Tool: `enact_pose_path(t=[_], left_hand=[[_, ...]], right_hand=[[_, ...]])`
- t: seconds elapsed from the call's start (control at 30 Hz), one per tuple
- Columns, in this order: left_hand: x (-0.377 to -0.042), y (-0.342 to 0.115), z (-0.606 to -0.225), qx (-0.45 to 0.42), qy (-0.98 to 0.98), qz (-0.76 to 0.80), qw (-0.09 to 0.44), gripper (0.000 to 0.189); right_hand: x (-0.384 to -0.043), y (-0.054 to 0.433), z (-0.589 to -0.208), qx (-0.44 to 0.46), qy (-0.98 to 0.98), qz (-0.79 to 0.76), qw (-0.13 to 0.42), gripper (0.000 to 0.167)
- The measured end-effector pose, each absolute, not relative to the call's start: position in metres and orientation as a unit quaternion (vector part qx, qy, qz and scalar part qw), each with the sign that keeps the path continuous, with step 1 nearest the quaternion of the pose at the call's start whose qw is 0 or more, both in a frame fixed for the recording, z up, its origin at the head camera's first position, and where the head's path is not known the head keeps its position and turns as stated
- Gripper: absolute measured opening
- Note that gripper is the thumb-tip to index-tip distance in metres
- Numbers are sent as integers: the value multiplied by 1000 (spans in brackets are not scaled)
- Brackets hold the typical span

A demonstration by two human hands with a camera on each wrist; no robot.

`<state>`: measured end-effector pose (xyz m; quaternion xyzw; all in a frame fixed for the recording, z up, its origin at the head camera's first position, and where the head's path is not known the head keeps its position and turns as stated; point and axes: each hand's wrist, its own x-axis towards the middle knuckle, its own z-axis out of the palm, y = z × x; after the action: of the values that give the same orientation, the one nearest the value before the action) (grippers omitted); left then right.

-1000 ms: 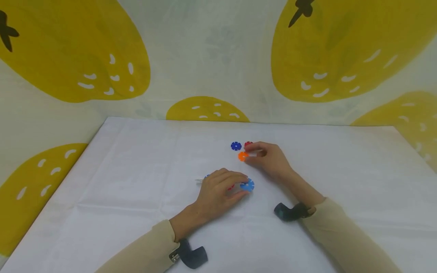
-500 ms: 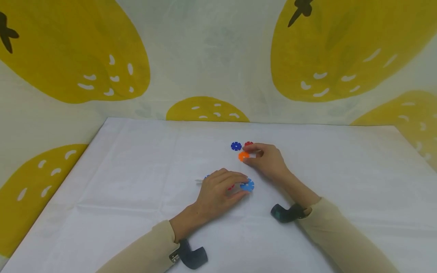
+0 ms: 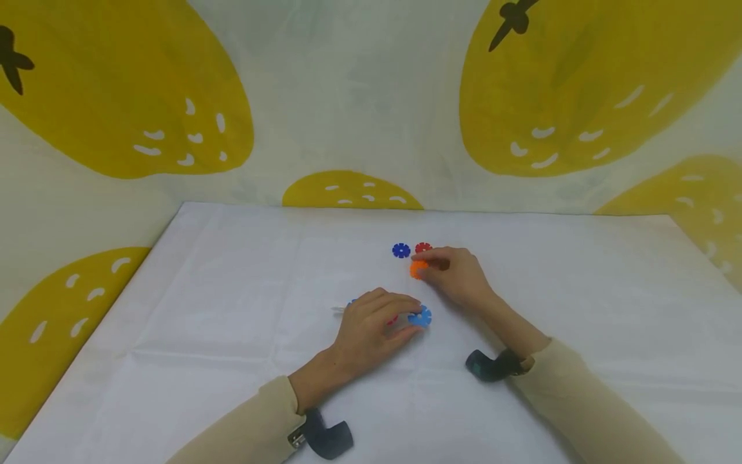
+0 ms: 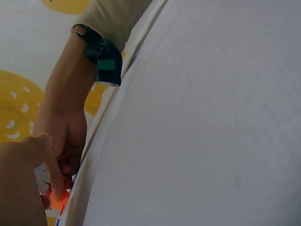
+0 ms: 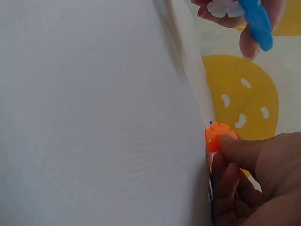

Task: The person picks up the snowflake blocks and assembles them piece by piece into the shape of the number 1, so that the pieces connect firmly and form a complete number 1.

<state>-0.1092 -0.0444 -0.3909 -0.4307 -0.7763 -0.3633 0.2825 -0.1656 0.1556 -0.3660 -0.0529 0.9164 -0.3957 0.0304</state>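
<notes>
My right hand [image 3: 458, 274] pinches an orange notched plastic disc [image 3: 416, 269] between thumb and fingers. In the right wrist view the thumb presses on the face of that orange disc [image 5: 215, 133]. My left hand [image 3: 371, 328] holds a joined group of notched discs. A light blue disc [image 3: 425, 317] shows at its thumb and fingertips, and a whitish disc [image 5: 226, 8] fits against it in the right wrist view. Bits of a red disc [image 3: 392, 320] and a whitish piece [image 3: 337, 310] peek out around the left hand, which hides most of the group.
A dark blue notched disc [image 3: 401, 251] and a red notched disc [image 3: 424, 247] lie on the white-covered table [image 3: 232, 270], just beyond the right hand. A patterned cloth [image 3: 359, 96] with yellow shapes stands behind the table's far edge.
My right hand has taken the orange disc between thumb and fingers and shifted it slightly right and nearer. More of the red disc shows. The left hand has stayed about still.
</notes>
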Motion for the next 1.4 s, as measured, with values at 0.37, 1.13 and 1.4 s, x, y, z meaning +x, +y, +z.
enact_pose_path(t=[0.37,1.13,1.4], left_hand=[[-109,-45,-389,-429,-786,-356,269,31],[-109,-46,-390,-417,-794,-361,256,31],[-108,-45,-391,-416,-791,-373,250,33]], right_hand=[[-152,171,-361,-65,904,-422,36,26],[-112,194,-354,-76,873,-479,54,34],[-105,196,-356,-90,854,-506,77,27]])
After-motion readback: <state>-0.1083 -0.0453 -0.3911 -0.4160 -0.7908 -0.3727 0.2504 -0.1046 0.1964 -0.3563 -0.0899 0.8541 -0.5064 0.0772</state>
